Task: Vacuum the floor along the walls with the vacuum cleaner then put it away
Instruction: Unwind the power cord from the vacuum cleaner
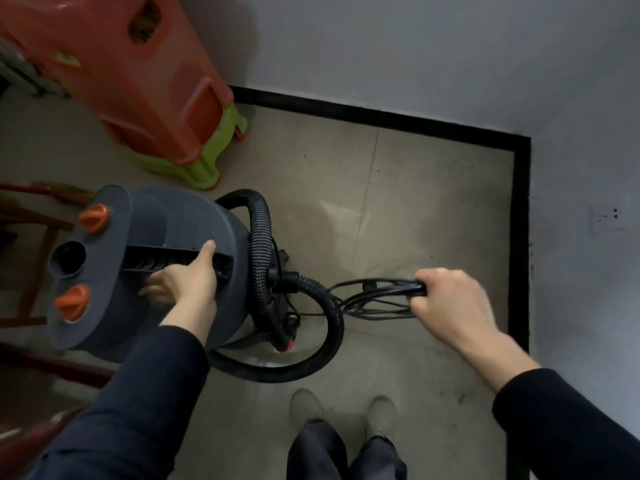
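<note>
A dark grey canister vacuum cleaner with two orange knobs stands on the floor at the left. My left hand grips the carry handle recessed in its top, thumb lying along the rim. A black ribbed hose loops from the canister's side down around its base. My right hand grips a coiled bundle of black power cord, held out to the right of the canister above the floor.
Stacked orange and green plastic stools stand by the wall behind the vacuum. Wooden furniture legs are at the far left. A room corner with black skirting lies ahead on the right, with a wall socket. My feet are below.
</note>
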Motion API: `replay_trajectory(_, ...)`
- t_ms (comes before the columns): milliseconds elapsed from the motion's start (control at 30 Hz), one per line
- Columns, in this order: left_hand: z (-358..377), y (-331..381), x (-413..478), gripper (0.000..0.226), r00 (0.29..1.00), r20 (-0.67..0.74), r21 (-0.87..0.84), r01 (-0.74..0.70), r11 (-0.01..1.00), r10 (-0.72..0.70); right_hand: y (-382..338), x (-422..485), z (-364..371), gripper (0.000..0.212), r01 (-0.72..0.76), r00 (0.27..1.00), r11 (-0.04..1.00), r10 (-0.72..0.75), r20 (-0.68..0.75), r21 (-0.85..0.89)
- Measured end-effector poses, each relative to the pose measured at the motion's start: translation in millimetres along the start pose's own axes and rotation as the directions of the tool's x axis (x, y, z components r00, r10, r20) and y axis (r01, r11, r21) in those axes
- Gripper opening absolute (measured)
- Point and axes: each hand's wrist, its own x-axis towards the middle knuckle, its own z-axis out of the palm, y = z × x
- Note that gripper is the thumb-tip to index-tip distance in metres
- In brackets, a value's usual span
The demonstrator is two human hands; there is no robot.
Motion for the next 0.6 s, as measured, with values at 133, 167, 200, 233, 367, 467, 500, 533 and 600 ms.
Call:
replay_trajectory(133,13,5,3,0.110,0.998,-0.056,-0.059,0.021,0.998,-0.024,22,21,-48,0.006,-0.040,0.963,0.998,0.052,-0.263,0.051)
replay_trajectory(167,14,6,2,0.110,0.998,-0.061,-0.064,0.021,0.998,-0.025,27,26,-61,0.012,-0.038,0.948,0.997,0.055,-0.312,0.061)
replay_trajectory(200,16,8,1,0.110,0.997,-0.064,-0.068,0.028,0.997,-0.033,30,31,-73,0.018,-0.033,0.935,0.997,0.054,-0.351,0.066)
replay_trajectory(233,16,9,0,0.111,0.997,-0.069,-0.067,0.039,0.997,-0.043,32,35,-83,0.022,-0.030,0.922,0.997,0.055,-0.382,0.069)
replay_trajectory(367,15,13,-2,0.116,0.998,-0.053,-0.015,0.041,0.999,-0.042,29,46,-104,0.028,-0.030,0.907,0.998,0.048,-0.419,0.049)
replay_trajectory(467,13,8,-1,0.114,0.999,-0.034,0.031,-0.003,1.000,0.004,24,44,-104,0.029,-0.010,0.906,0.999,0.026,-0.421,0.040)
replay_trajectory(500,12,6,-1,0.114,0.999,-0.038,0.040,-0.022,0.999,0.023,24,43,-103,0.029,-0.010,0.906,0.999,0.030,-0.422,0.049)
replay_trajectory(533,11,4,0,0.113,0.998,-0.042,0.045,-0.047,0.998,0.049,25,43,-103,0.030,-0.015,0.907,0.998,0.042,-0.418,0.067)
replay_trajectory(600,7,-2,2,0.114,0.994,-0.028,0.066,-0.103,0.993,0.105,29,44,-102,0.028,-0.031,0.912,0.995,0.069,-0.403,0.100)
